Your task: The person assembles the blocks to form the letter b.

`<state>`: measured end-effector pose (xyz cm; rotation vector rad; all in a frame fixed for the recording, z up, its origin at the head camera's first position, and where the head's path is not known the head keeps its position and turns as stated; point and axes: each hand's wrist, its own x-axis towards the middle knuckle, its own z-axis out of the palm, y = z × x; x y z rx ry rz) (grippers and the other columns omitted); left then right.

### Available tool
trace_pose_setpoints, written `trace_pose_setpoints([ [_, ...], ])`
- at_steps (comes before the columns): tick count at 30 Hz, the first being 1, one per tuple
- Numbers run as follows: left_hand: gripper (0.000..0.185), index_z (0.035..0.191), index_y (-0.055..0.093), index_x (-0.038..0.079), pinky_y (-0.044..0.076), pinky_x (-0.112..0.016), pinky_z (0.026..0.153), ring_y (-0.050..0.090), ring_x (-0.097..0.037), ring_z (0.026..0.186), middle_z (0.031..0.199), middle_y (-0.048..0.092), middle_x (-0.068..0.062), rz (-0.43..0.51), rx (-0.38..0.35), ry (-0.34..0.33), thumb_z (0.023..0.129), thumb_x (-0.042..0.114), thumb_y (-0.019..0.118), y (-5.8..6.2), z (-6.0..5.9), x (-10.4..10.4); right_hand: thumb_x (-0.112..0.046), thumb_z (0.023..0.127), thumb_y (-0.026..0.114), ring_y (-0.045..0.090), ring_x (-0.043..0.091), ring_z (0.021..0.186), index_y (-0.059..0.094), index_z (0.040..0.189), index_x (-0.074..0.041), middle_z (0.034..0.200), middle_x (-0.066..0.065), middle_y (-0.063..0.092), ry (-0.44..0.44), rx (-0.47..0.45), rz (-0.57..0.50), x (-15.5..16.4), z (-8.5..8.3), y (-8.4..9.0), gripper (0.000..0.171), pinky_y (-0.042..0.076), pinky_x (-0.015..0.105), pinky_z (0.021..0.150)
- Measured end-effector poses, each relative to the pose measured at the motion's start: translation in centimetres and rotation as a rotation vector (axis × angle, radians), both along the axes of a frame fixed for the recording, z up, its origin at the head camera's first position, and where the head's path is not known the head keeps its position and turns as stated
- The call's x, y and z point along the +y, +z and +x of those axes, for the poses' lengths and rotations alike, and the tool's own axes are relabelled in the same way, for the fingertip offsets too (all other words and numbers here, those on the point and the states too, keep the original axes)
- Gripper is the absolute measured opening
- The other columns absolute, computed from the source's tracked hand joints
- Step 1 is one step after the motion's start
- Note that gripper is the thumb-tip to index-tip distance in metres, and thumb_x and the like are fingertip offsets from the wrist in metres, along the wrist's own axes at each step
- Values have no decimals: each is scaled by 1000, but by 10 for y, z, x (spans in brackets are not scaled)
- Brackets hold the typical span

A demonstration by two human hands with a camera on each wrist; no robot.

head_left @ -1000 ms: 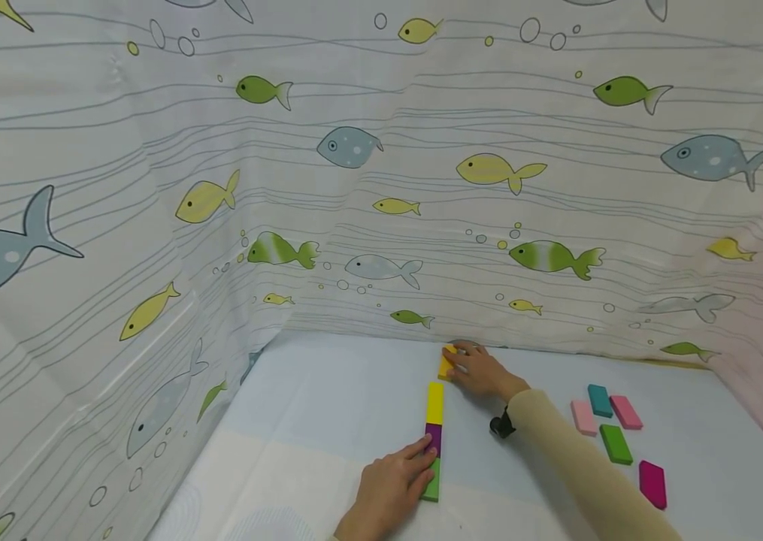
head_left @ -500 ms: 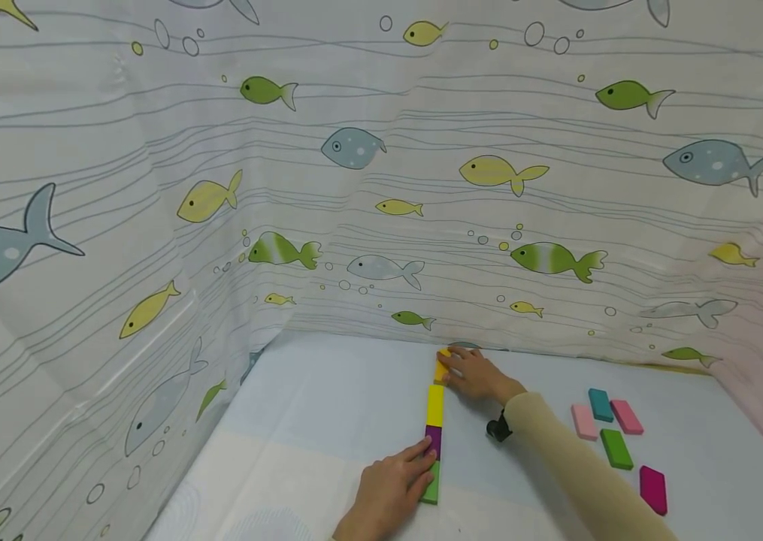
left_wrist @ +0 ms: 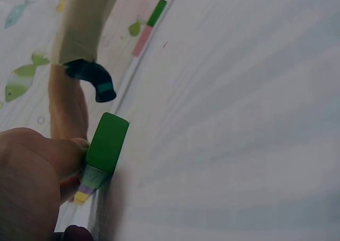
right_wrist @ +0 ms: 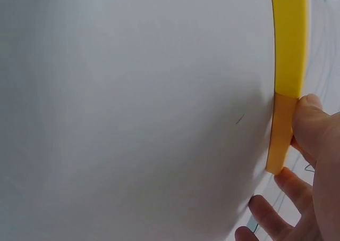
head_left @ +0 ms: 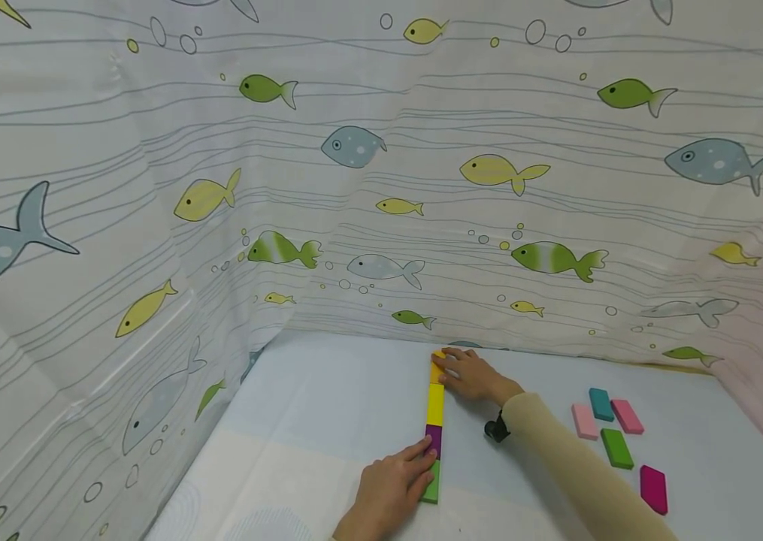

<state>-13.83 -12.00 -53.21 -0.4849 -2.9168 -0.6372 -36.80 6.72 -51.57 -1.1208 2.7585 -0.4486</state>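
Observation:
A row of flat blocks lies end to end on the pale table (head_left: 327,398): green (head_left: 431,488), purple (head_left: 433,438), yellow (head_left: 435,403) and orange (head_left: 437,367) at the far end by the curtain. My left hand (head_left: 391,488) rests with straight fingers on the green and purple blocks; in the left wrist view its fingers (left_wrist: 71,156) touch the green block (left_wrist: 106,142). My right hand (head_left: 470,374) touches the orange block. In the right wrist view its thumb (right_wrist: 311,121) presses the side of the orange block (right_wrist: 280,137), which meets the yellow block (right_wrist: 289,39).
Several loose blocks lie to the right: teal (head_left: 601,403), light pink (head_left: 584,421), pink (head_left: 626,415), green (head_left: 616,448) and magenta (head_left: 653,488). A fish-print curtain (head_left: 381,188) walls the table at the back and left. A beige sleeve (head_left: 570,466) crosses the right side.
My right hand has slid the orange block left and nearer, from a gap beyond the yellow block to touching its far end. The left hand has stayed put.

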Motion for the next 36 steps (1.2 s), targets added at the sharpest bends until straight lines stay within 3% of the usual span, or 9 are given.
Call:
trace_pose_setpoints([
  [29,37,135,61,31,58,-40,81,63,-14,119,145,53,13,12,-65,7,99,40,58,2,-1,1,-40,102,51,34,48,138,43,151,-18,157,15,35,4,3,-8,-3,2,1,54,28,67,109],
  [36,37,134,62,31,58,-38,80,64,-14,118,144,54,13,12,-45,11,98,40,59,1,-1,1,-42,102,50,33,47,139,42,151,-20,158,14,34,5,5,-6,-2,1,0,55,27,66,110],
])
